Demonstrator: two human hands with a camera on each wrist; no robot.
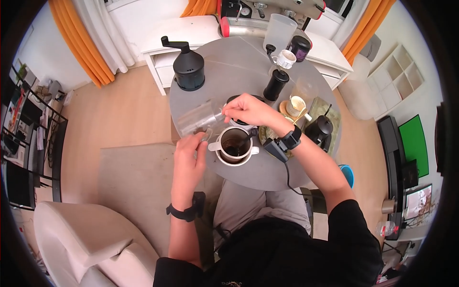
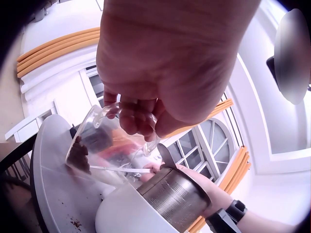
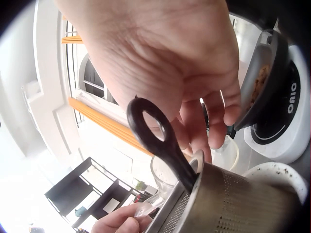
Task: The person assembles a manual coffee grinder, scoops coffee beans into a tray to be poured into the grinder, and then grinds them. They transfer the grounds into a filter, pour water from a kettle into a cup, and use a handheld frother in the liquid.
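Note:
My left hand (image 1: 188, 155) grips the handle of a clear glass pitcher (image 1: 197, 119), which lies tilted on its side above the table. Dark brown grounds (image 2: 77, 156) cling inside it in the left wrist view. My right hand (image 1: 251, 111) is at the pitcher, its fingers pinching a thin pale stick (image 2: 121, 169) that reaches along the glass; those fingertips are partly hidden. Just below both hands stands a white two-handled mug (image 1: 255, 150) with a perforated metal filter (image 2: 177, 199) set in it. A black looped handle (image 3: 152, 131) sticks up out of the filter.
A white scale (image 3: 291, 111) carries a dark bowl (image 3: 245, 109) of brown bits beyond the mug. A black hand-crank grinder (image 1: 189, 71) stands back left, a black kettle (image 1: 321, 126) right, a black cylinder (image 1: 276, 85) behind. Dark crumbs (image 2: 75, 223) lie on the grey table (image 1: 229, 52).

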